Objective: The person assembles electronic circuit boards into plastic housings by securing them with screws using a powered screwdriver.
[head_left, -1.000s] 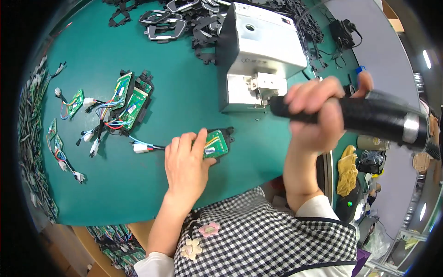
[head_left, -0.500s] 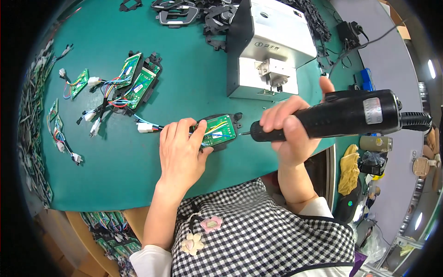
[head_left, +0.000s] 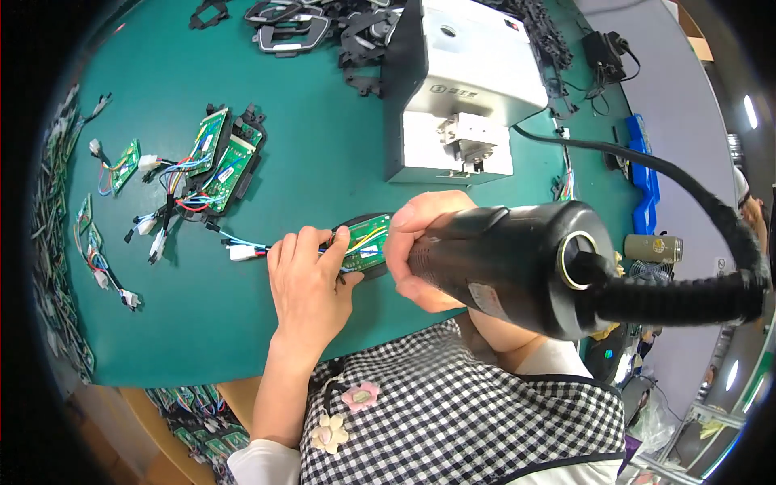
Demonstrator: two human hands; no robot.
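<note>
A green circuit board in a black plastic housing lies on the table in front of me. My left hand grips its left end, thumb and fingers on either side. Coloured wires with a white connector run out to the left from under that hand. My right hand is wrapped round a black electric screwdriver, tilted over the board's right end. The tool's body and my fingers hide its tip, so I cannot tell whether it touches a screw.
A white and black screw feeder stands beyond the board. More wired boards lie to the left, with a heap of them along the left edge. Black plastic frames sit at the back. The screwdriver's cable loops at right.
My right hand has brought the screwdriver left, from beside the board to over its right end, and tipped it steeper. My left hand keeps its hold on the board.
</note>
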